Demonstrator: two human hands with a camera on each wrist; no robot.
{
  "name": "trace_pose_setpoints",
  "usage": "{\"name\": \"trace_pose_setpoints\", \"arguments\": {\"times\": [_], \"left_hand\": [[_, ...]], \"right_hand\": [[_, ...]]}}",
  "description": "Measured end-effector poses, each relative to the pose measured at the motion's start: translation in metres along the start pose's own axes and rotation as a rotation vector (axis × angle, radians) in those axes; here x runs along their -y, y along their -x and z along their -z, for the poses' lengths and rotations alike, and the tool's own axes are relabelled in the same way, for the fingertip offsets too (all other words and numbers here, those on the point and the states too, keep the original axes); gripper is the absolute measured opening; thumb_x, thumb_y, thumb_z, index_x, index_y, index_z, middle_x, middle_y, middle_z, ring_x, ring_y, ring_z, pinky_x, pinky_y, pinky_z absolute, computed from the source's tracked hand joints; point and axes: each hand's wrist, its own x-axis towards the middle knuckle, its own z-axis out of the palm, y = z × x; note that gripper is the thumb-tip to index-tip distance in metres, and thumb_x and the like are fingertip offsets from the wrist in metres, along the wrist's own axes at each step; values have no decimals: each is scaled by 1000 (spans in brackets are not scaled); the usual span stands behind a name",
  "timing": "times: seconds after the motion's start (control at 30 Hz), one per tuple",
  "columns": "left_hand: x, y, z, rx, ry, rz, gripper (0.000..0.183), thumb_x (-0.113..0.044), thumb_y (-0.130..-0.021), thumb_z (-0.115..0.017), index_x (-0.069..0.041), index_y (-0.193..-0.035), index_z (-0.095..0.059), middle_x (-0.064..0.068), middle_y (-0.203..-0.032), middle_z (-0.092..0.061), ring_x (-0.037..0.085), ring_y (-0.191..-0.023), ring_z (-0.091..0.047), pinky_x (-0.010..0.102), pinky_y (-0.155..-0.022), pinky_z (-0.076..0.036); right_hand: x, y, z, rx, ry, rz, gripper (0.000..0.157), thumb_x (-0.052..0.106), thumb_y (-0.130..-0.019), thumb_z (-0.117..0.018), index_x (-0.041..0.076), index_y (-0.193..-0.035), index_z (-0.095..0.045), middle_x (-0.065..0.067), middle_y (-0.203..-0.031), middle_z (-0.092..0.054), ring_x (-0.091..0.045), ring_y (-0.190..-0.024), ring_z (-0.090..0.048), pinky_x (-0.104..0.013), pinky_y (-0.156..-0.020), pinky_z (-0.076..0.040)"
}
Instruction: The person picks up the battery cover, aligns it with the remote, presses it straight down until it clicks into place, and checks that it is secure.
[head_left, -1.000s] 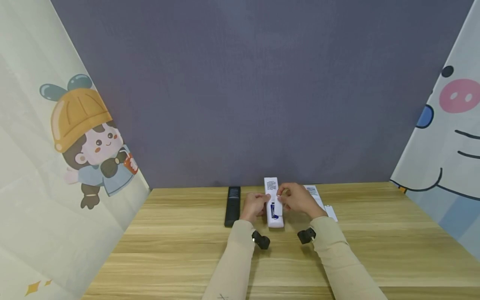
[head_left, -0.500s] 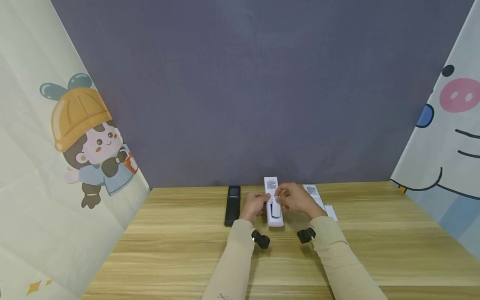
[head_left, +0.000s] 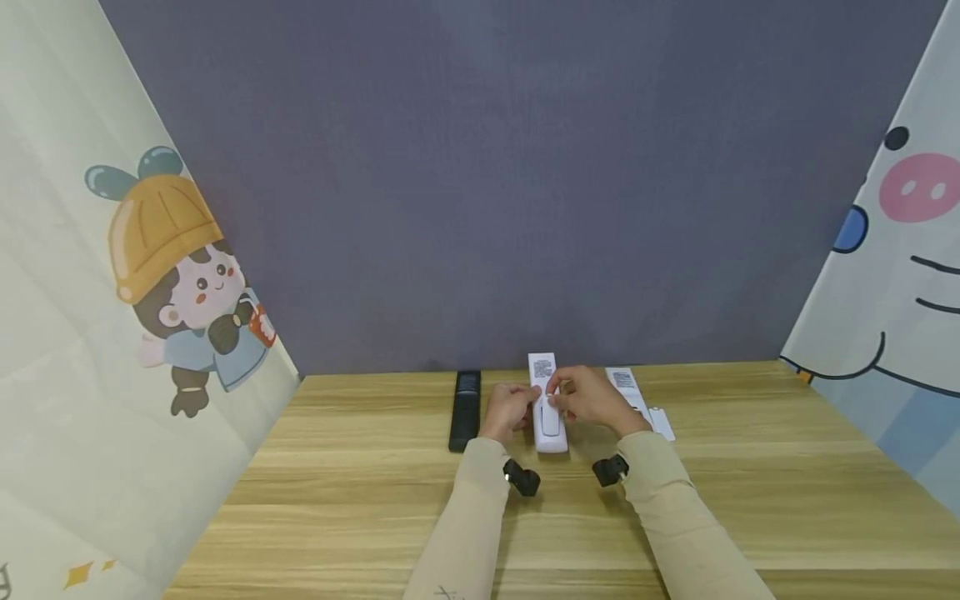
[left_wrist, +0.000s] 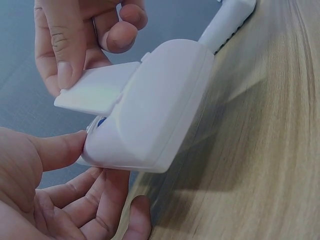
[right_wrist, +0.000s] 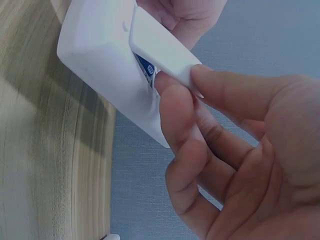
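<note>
A white remote control (head_left: 551, 446) lies back side up, its printed label toward the far end. My left hand (head_left: 509, 412) grips its left side, thumb on top and fingers beneath in the left wrist view. Between thumb and fingertips my right hand (head_left: 592, 398) pinches the white battery cover (right_wrist: 160, 47). The cover's near end meets the remote at the compartment edge, while the pinched end is raised at a tilt. Under it a blue battery (right_wrist: 146, 70) shows in the compartment; the rest of the compartment is hidden.
A black remote (head_left: 465, 412) lies left of the left hand. Behind the right hand is another white remote (head_left: 624, 383), with a loose white cover (head_left: 662, 423) beside it. The wooden table (head_left: 360, 500) ends at a grey panel (head_left: 480, 183).
My right hand has moved slightly left, bringing the battery cover over the compartment. The batteries, visible from above earlier, are now covered in the head view. My left hand keeps its grip.
</note>
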Motion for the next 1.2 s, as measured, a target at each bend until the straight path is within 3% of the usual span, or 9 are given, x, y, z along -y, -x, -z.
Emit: {"name": "trace_pose_setpoints", "arguments": {"times": [0.2,0.6,0.87,1.2], "left_hand": [[5,13,8,38,-4,-1,22,-19,-97,-68,0,-105,-76,-3,-68,-57,13,-65,-53,26,-59,-44],[7,11,8,52,-5,-13,22,-18,-98,-68,0,-106,-76,-5,-64,-57,12,-63,-55,24,-57,-44],[7,16,12,69,3,-11,22,-18,-97,-68,1,-106,-75,-6,-64,-56,12,-62,-53,24,-56,-43],[9,22,16,98,19,-8,22,-16,-97,-69,2,-107,-75,-6,-64,-57,11,-61,-53,24,-57,-43]], "right_hand": [[10,14,-12,-22,13,-11,4,4,-95,-69,6,-98,-68,-22,-69,-66,-35,-57,-66,-29,-52,-48],[9,14,-16,-31,51,-12,5,6,-94,-71,8,-97,-68,-19,-67,-65,-36,-57,-65,-30,-53,-44],[10,16,-21,-56,82,-17,5,5,-92,-71,8,-95,-70,-5,-61,-60,-14,-50,-56,-28,-52,-42],[14,22,-29,-83,133,-56,6,6,-92,-71,11,-95,-73,-1,-67,-62,-12,-54,-57,-28,-55,-44]]}}
